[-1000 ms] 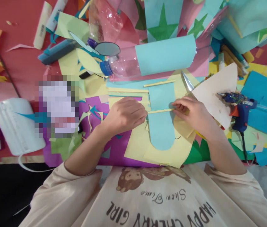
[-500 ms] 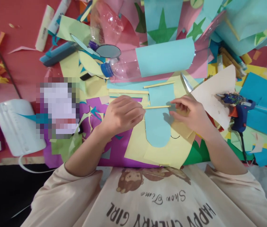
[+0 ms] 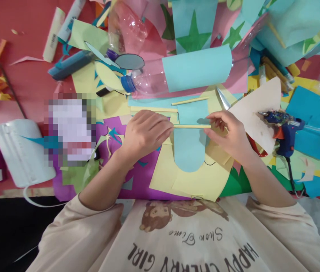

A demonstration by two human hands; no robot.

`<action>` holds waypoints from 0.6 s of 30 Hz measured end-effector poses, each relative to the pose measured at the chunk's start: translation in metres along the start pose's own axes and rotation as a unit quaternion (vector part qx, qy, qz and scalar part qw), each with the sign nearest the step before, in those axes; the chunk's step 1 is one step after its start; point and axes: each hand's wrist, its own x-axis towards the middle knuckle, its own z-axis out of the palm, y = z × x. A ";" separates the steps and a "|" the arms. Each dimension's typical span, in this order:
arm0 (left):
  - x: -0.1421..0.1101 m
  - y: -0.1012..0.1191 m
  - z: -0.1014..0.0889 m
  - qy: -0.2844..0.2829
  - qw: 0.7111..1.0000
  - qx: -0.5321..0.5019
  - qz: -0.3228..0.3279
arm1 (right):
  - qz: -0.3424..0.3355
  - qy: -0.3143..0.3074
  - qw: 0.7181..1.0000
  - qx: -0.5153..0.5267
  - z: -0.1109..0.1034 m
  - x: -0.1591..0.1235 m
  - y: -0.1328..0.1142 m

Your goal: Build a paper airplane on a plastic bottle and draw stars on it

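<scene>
My left hand (image 3: 148, 132) pinches the left end of a narrow yellow paper strip (image 3: 191, 126). Its right end lies between the thumb and fingers of my right hand (image 3: 226, 130), which are curled around that end. Under the strip is a light blue paper piece (image 3: 190, 153) with a rounded lower end. It rests on pale yellow paper (image 3: 162, 177). Just above, another thin yellow strip (image 3: 190, 101) lies across the blue piece, and a longer yellow strip (image 3: 154, 109) is at its left.
A plastic bottle (image 3: 150, 77) wrapped in light blue paper lies beyond my hands. Scissors (image 3: 222, 99) and a glue gun (image 3: 286, 132) are to the right, partly on white paper. A blurred-out object (image 3: 70, 130) and a white power strip (image 3: 22, 151) lie left.
The held strip has shifted slightly right and up, and its right end now reaches between my right fingers. My right hand has moved slightly right.
</scene>
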 end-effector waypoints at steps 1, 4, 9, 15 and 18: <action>0.001 0.000 -0.001 0.011 1.000 0.003 0.003 | 0.007 -0.005 1.000 0.023 0.000 0.000 -0.002; 0.004 0.002 -0.004 0.027 0.999 0.017 0.016 | 0.047 -0.039 0.992 0.108 0.002 0.002 -0.006; 0.010 0.005 -0.007 0.053 0.995 0.050 0.066 | 0.087 -0.046 0.980 0.174 0.008 0.006 -0.011; 0.017 0.012 -0.005 0.081 0.990 -0.104 -0.046 | 0.036 -0.017 0.979 0.200 0.008 0.012 -0.016; 0.021 0.019 0.003 0.036 0.920 -0.335 -0.198 | 0.021 -0.026 0.977 0.211 0.010 0.014 -0.017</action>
